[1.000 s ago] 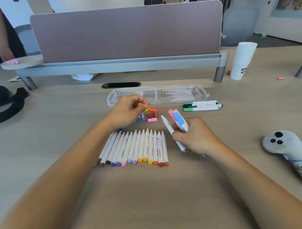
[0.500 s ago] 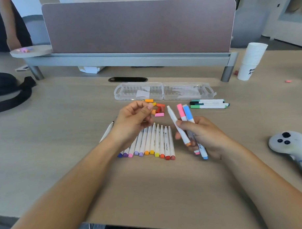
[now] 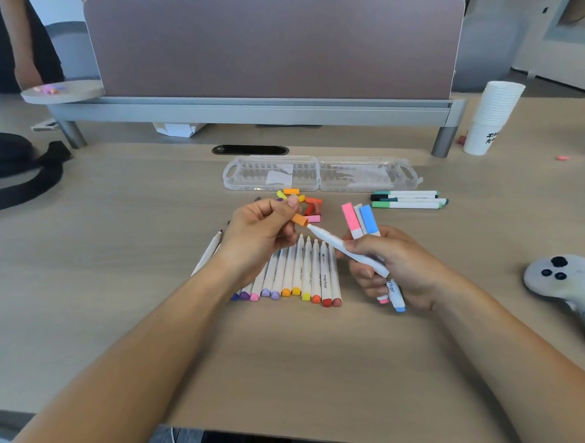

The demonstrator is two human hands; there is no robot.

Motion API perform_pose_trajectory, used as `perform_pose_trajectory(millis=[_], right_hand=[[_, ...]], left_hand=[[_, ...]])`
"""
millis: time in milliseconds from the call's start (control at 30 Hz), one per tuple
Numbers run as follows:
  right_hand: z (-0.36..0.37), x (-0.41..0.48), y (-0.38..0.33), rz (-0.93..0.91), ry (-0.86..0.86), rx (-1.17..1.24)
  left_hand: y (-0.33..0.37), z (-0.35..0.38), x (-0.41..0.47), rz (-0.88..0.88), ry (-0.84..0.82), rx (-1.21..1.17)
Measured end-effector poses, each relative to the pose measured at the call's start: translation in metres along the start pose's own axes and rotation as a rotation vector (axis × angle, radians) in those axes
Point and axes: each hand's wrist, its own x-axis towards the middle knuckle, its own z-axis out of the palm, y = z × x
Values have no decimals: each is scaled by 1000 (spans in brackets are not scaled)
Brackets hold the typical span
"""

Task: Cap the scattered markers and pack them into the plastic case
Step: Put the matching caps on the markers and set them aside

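The left hand (image 3: 261, 235) pinches an orange cap (image 3: 299, 218) between thumb and forefinger, its fingers clamped on it, just nearer the viewer than the loose caps (image 3: 306, 202). The open end of the cap meets the tip of an uncapped white marker (image 3: 347, 251), which slants from that tip down into the right hand (image 3: 395, 265). The right hand's fingers are closed around this marker and around two capped ones, a pink marker (image 3: 350, 219) and a blue marker (image 3: 368, 218), whose caps stand up above the knuckles and whose coloured ends poke out below the palm.

Under and between the hands a row of uncapped markers (image 3: 306, 274) lies side by side on the tabletop (image 3: 120, 260), tips toward the loose caps. The loose caps sit in a small heap just in front of the plastic case (image 3: 319, 172), which lies open and flat. Right of the heap, near the case's right half, lie a few capped green and dark markers (image 3: 406, 199)
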Motion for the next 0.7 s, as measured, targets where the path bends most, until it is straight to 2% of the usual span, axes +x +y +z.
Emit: perform_pose_trajectory(millis=[133, 367, 533, 700], right_hand=[[-1, 0, 1, -2, -8, -13], [1, 1, 3, -22, -23, -40], [3, 4, 6, -104, -25, -25], [8, 9, 17, -235, 6, -153]], left_hand=[[0, -1, 1, 3, 53, 18], [-7, 6, -4, -23, -13, 67], [-13, 7, -3, 37, 43, 91], [-16, 16, -6, 161, 71, 209]])
